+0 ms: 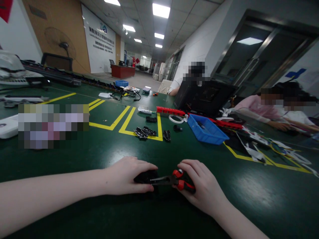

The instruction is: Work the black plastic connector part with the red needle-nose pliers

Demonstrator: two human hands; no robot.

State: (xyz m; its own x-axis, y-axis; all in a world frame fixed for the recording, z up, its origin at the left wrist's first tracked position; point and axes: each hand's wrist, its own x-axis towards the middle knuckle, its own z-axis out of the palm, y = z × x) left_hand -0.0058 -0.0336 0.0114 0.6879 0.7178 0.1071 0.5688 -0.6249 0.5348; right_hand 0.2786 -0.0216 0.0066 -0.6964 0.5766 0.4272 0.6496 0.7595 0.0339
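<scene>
A wide green table (74, 159) fills a long workshop hall lit by ceiling panels, and your hands meet near its front edge.

Across the table, on the far right, a big black case (204, 96) stands upright. Beside it, a co-worker's pink sleeve (251, 108) rests on the tabletop. A blue bin (206, 132) sits just in front of the case, inside the yellow tape lines (124, 119) that box off the middle of the table. Closer to you, your left hand (127, 176) is cupped down over a black part (146, 176), pinning it to the table. Your right hand (199, 186) is wrapped around the red handles of the pliers (171, 180), whose dark nose lies flat and points left, touching the black part. Small black clips (146, 131) lie scattered on the tape lines well beyond your hands.
</scene>
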